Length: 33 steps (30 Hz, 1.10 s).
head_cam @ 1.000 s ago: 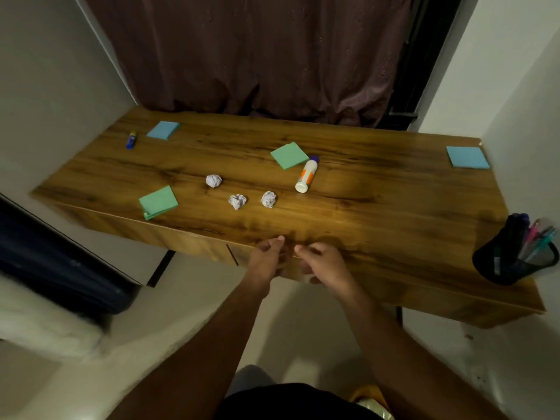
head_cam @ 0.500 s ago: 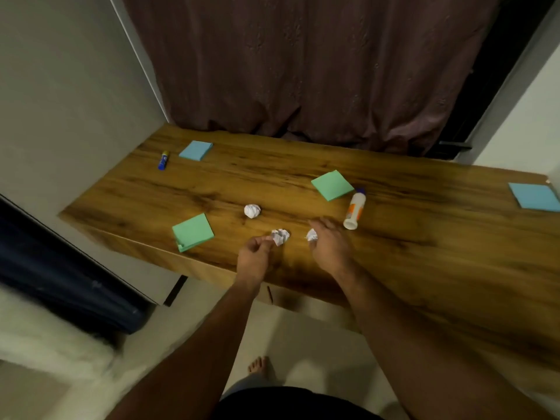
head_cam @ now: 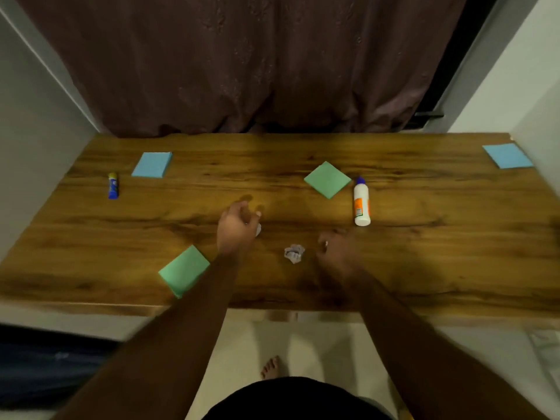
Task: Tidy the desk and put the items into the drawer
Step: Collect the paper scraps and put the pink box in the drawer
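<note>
A wooden desk [head_cam: 424, 262] runs across the view in front of a dark curtain [head_cam: 242, 62]. At its far left lies a small blue glue stick [head_cam: 113, 185], and just right of it, near the back edge, sits a blue sticky-note pad [head_cam: 152, 164]. Nearer the front edge a green sticky-note pad [head_cam: 183, 270] lies turned at an angle, its right corner covered by the left forearm.

The left hand [head_cam: 238, 227] is over the middle of the desk with its fingers curled round a crumpled paper ball [head_cam: 258, 229], of which only a white sliver shows at the fingertips. To its right a second crumpled paper ball [head_cam: 294, 253] lies free on the wood, between the two hands and touching neither.

The right hand [head_cam: 336, 248] is low over the desk just right of that ball, fingers curled inward; a small pale speck shows at the knuckles, but whether the hand is holding something I cannot tell.

Farther back, another green sticky-note pad [head_cam: 327, 179] lies diamond-wise, and just beside it a white glue bottle [head_cam: 361, 202] with an orange label and blue cap lies on its side. In the far right corner is a second blue sticky-note pad [head_cam: 507, 156].

The drawer cannot be made out below the front edge.
</note>
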Motion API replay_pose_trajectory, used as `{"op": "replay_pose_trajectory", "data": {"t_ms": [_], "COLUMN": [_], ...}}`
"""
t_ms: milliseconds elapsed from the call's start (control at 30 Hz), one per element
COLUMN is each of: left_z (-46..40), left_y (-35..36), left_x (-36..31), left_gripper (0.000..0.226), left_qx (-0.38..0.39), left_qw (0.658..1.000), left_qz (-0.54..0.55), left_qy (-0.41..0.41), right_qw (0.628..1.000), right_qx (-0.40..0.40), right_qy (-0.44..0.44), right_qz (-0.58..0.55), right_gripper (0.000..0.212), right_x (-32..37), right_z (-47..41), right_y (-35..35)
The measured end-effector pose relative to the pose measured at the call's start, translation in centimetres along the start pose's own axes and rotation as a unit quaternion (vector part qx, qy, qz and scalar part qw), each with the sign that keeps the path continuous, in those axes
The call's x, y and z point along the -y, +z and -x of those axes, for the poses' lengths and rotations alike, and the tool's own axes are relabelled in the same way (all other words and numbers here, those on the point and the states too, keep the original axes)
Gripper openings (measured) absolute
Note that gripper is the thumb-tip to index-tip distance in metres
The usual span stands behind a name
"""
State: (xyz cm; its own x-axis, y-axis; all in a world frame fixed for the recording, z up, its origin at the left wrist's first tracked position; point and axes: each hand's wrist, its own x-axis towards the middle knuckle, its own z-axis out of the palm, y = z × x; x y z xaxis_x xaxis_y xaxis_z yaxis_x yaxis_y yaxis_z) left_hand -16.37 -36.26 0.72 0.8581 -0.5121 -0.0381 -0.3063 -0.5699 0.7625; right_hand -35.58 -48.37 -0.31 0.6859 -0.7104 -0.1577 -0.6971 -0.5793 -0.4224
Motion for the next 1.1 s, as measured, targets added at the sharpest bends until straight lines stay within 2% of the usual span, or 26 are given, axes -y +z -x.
{"op": "replay_pose_trajectory", "data": {"t_ms": [67,167,267,367,400,467,500,600,700,767,867,967,1100], "left_z": [-0.7,-1.6,-2.0,-2.1,-2.0,-1.5,-1.0,0.7,3.5,6.2,10.8,16.1,24.3], "left_y": [0.5,1.4,2.1,2.4,2.4,2.2,2.2,2.6,4.6,6.3,9.9,13.8,18.3], "left_x": [0.4,1.0,2.0,2.6,2.4,1.8,1.3,-0.7,-3.5,-6.2,-10.0,-13.2,-15.9], "left_gripper": [0.055,0.060,0.051,0.044,0.042,0.040,0.039,0.034,0.029,0.027,0.025,0.025,0.020], "left_qx": [0.033,0.100,0.121,0.123,0.118,0.114,0.114,0.115,0.130,0.155,0.220,0.300,0.390], "left_qw": [0.996,0.974,0.963,0.967,0.969,0.974,0.978,0.990,0.989,0.974,0.943,0.919,0.892], "left_qz": [-0.081,-0.197,-0.236,-0.214,-0.206,-0.182,-0.160,-0.066,0.062,0.164,0.237,0.242,0.218], "left_qy": [0.033,0.042,0.047,0.062,0.065,0.074,0.070,0.041,0.002,-0.034,-0.076,-0.090,-0.069], "right_qw": [0.999,0.998,0.996,0.994,0.996,0.997,0.998,0.997,0.981,0.960,0.902,0.828,0.737], "right_qx": [0.001,0.002,0.015,0.056,0.063,0.056,0.042,0.004,-0.057,-0.103,-0.156,-0.169,-0.190], "right_qy": [0.020,0.028,0.041,0.057,0.045,0.015,0.015,0.061,0.099,0.107,0.170,0.221,0.285], "right_qz": [-0.043,-0.057,-0.078,-0.069,-0.033,0.044,0.040,-0.046,-0.157,-0.238,-0.365,-0.487,-0.583], "right_gripper": [0.011,0.017,0.042,0.068,0.066,0.044,0.035,0.031,0.030,0.024,0.019,0.013,0.025], "right_x": [1.4,3.3,4.6,5.2,5.3,5.1,4.9,4.0,1.6,-0.1,-3.1,-6.7,-12.0], "right_z": [0.5,0.7,0.7,0.7,0.6,0.7,0.8,1.8,4.0,6.0,9.8,14.7,22.1], "right_y": [-0.5,-0.4,0.3,1.5,2.0,2.9,3.1,2.6,0.9,-0.1,-1.7,-3.9,-5.6]}}
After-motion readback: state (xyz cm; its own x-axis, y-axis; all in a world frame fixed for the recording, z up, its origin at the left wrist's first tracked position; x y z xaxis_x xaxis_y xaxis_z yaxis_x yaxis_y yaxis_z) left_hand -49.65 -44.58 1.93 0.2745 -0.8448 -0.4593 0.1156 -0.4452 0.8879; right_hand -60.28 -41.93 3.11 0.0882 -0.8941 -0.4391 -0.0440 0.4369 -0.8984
